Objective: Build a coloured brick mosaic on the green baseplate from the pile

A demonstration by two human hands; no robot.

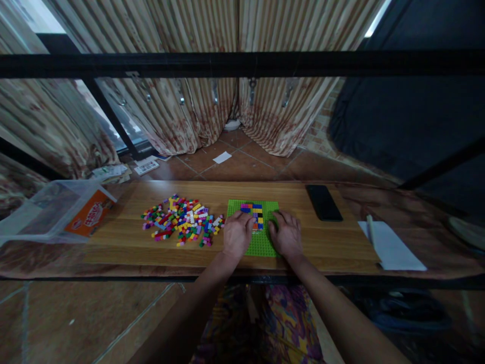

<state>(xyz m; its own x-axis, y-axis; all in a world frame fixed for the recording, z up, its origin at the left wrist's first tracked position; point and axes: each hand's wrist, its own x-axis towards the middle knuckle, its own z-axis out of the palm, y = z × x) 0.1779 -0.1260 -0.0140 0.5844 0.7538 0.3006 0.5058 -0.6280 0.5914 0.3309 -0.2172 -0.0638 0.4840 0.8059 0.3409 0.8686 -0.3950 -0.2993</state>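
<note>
A green studded baseplate [267,247] lies on the wooden board, with a small patch of toy building bricks [259,211] in blue, yellow, orange and pink fixed on it. My left hand [238,235] rests over the left side of the plate. Its fingers curl in at the edge of the bricks, and whatever they pinch is hidden beneath them. On the plate's right edge lies my right hand [287,233], thumb and bent fingers apart, with nothing visible between them. Left of the plate spreads a loose pile of small coloured bricks [185,217].
A clear plastic box [45,202] with an orange label stands at the far left. To the right are a black phone [324,202] and white paper [397,247] with a pen-like stick [370,231] on it. A black metal bar [242,64] crosses beyond the board, before striped curtains.
</note>
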